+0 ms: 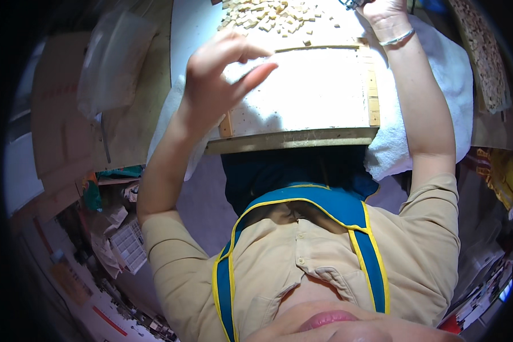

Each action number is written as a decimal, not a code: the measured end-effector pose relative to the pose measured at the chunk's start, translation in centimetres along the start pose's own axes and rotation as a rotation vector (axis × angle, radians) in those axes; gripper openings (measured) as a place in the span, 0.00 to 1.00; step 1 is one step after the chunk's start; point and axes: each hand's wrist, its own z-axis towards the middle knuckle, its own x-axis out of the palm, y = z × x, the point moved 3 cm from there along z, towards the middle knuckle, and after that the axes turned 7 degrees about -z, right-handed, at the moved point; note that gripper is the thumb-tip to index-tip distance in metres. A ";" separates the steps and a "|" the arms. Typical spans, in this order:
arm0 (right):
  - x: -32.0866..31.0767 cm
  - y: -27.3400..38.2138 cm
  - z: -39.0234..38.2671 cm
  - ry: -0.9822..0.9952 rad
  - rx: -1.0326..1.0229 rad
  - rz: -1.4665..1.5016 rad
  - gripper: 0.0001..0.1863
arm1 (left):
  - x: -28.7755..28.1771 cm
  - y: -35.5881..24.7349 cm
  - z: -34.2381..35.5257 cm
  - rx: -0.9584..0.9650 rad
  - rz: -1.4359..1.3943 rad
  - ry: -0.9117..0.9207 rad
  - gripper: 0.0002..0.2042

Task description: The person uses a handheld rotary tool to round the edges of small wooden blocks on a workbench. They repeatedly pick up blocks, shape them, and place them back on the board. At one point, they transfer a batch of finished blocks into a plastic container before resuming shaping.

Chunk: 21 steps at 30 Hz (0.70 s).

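My left hand is over the left part of a white board with wooden strips along its edges, its thumb and forefinger apart and no held item visible between them. At the top edge, my right hand grips a dark metal tool, partly cut off by the frame. Several small pale wooden blocks lie scattered on the white surface beyond the board. A white towel lies beside and under the board.
At the left are a cardboard piece and a translucent plastic bag. A long bag of small brown pieces lies at the far right. Below the table are a white basket and yellow packages.
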 end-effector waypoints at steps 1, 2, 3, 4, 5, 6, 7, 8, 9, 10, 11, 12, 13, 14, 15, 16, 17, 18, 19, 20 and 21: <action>-0.3 0.4 -0.1 -0.040 -0.001 0.002 0.24 | 1.3 1.3 1.6 0.026 0.059 -0.023 0.13; -0.4 0.6 -0.3 -0.057 0.016 0.033 0.23 | 2.7 2.6 2.6 0.027 0.087 -0.016 0.14; -0.4 0.1 -0.4 -0.066 0.047 0.077 0.22 | 4.0 3.3 2.8 0.011 0.128 -0.010 0.15; -0.3 -0.4 -0.6 -0.075 0.077 0.120 0.21 | 5.0 3.6 2.6 -0.047 0.085 0.011 0.17; -0.1 -0.2 -0.9 -0.117 0.020 0.030 0.19 | 5.9 3.8 2.7 -0.062 0.088 0.000 0.19; 0.2 -0.3 -1.3 -0.159 -0.036 -0.059 0.17 | 6.2 3.8 2.9 -0.097 0.081 -0.008 0.20; 1.2 -1.0 -1.5 -0.188 -0.072 -0.136 0.15 | 6.0 3.5 2.6 -0.150 0.091 -0.020 0.20; 2.9 -1.8 -1.9 -0.240 -0.083 -0.124 0.13 | 5.8 3.4 2.0 -0.262 0.076 0.011 0.21; 3.8 -1.9 -2.3 -0.303 -0.104 -0.118 0.11 | 5.9 3.5 2.0 -0.268 0.051 0.012 0.20; 2.8 -1.5 -2.6 -0.235 -0.049 -0.208 0.09 | 6.0 3.6 2.4 -0.271 0.023 0.019 0.19; 5.3 -1.6 -3.1 -0.346 -0.093 -0.293 0.10 | 6.2 3.8 2.7 -0.278 -0.006 0.028 0.18; 4.9 -2.0 -3.2 -0.354 -0.099 -0.285 0.11 | 6.5 4.0 3.0 -0.298 -0.065 0.039 0.16; 4.8 -2.3 -3.2 -0.351 -0.104 -0.270 0.12 | 6.7 4.4 2.9 -0.286 -0.106 0.032 0.15; 4.9 -2.5 -3.5 -0.353 -0.046 -0.326 0.13 | 6.8 4.8 2.9 -0.275 -0.145 0.024 0.15; 4.9 -2.6 -3.7 -0.341 -0.008 -0.336 0.13 | 6.9 5.0 2.7 -0.264 -0.185 0.015 0.14; 4.8 -2.6 -3.8 -0.329 0.027 -0.343 0.14 | 6.8 5.2 2.8 -0.271 -0.216 0.030 0.14; 4.9 -2.6 -3.9 -0.316 0.062 -0.350 0.14 | 6.8 5.3 2.8 -0.249 -0.215 0.032 0.14; 5.1 -2.5 -4.0 -0.316 0.068 -0.391 0.14 | 6.9 5.5 2.6 -0.227 -0.214 0.034 0.14; 5.0 -2.5 -3.9 -0.339 0.050 -0.397 0.14 | 7.0 5.6 2.5 -0.204 -0.213 0.036 0.15; 5.0 -2.6 -3.7 -0.361 0.032 -0.404 0.14 | 7.0 5.6 2.5 -0.212 -0.214 0.033 0.15; 5.0 -2.6 -3.5 -0.383 0.015 -0.410 0.14 | 7.0 5.6 2.7 -0.220 -0.216 0.030 0.15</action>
